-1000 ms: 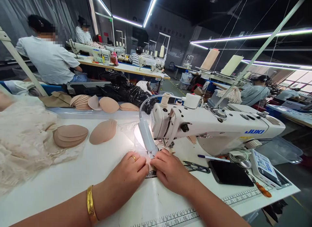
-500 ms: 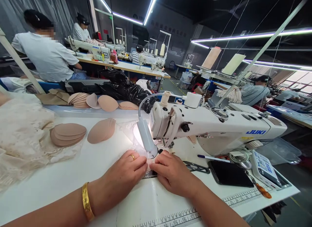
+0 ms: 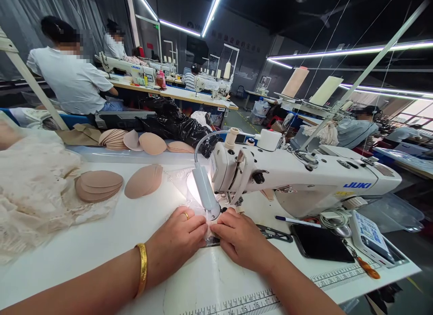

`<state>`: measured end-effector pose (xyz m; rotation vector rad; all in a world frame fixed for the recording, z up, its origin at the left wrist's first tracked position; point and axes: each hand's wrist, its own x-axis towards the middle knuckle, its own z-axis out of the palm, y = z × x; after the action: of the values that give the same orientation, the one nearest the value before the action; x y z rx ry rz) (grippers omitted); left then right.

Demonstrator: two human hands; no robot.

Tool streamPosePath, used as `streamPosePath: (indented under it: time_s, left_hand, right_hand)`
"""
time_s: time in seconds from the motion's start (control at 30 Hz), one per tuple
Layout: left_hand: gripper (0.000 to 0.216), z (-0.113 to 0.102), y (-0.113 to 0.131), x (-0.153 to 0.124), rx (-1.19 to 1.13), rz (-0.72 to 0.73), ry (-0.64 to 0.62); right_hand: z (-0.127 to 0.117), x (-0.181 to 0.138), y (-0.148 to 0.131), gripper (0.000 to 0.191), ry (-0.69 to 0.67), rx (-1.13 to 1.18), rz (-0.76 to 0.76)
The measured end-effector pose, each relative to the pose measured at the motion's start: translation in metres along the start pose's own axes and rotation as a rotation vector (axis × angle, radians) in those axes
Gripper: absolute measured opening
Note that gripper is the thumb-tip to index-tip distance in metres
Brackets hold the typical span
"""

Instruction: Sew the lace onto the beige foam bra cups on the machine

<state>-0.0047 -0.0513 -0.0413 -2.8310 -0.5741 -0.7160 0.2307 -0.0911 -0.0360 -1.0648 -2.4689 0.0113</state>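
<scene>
Table (image 3: 111, 243): white, wide, with a printed ruler strip along the near edge.
Sewing machine (image 3: 304, 179): white, standing on the right half of the table, needle end toward the middle.
Lace heap (image 3: 30, 188): cream fabric piled at the far left of the table.
Black bag (image 3: 176, 123): crumpled behind the table, beyond a row of tan cups.
Stacked cups (image 3: 99, 185): tan foam pads lying flat beside the lace heap, one more cup (image 3: 144, 181) just to their right.
Phone (image 3: 321, 249): dark, flat on the table right of the hands, a pen (image 3: 297, 221) just behind it.
Lamp (image 3: 204, 195): grey, on a bendy neck, lit and pointing down at the needle area.
Left hand (image 3: 176, 245): palm down, fingers bent and pressing on the cloth piece (image 3: 198, 206), gold ring on one finger, gold bangle at the wrist.
Right hand (image 3: 241, 240): palm down, fingertips pinching the same cloth piece just beside the left hand.
Cloth piece: pale and thin, flat on the table right under the lamp and in front of the needle, mostly hidden by both hands.
Scissors (image 3: 275, 235): dark, lying just right of the right hand.
Other people: seated at machines at tables behind, well apart.
</scene>
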Motion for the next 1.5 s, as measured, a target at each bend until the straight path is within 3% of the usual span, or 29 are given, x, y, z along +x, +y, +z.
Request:
streamPosePath:
  time_s: [0.2,0.37,0.5,0.73,0.83,1.13,1.5]
  left_hand:
    - [0.014,0.006,-0.021,0.003,-0.050,0.035,-0.014]
    - [0.009,-0.004,-0.042,0.013,-0.121,0.079,-0.090]
    - [0.006,-0.012,-0.048,0.019,-0.104,0.066,-0.130]
    - [0.005,-0.004,-0.057,0.019,-0.098,0.075,-0.160]
    - [0.005,-0.003,-0.059,0.019,-0.073,0.079,-0.187]
    - [0.027,-0.006,-0.046,0.019,-0.030,0.148,-0.037]
    - [0.031,-0.002,-0.057,0.016,-0.050,0.117,-0.084]
  right_hand:
    - [0.009,0.001,0.000,0.028,0.055,-0.012,0.054]
    - [0.015,0.004,0.001,0.030,0.100,-0.003,0.082]
    - [0.017,0.006,0.003,0.033,0.119,-0.007,0.099]
    - [0.020,0.007,0.003,0.035,0.121,-0.057,0.113]
    - [0.019,0.006,0.002,0.033,0.116,-0.056,0.120]
    - [0.012,0.004,0.000,0.032,0.086,-0.066,0.075]
    - [0.017,0.003,0.001,0.038,0.053,-0.069,0.137]
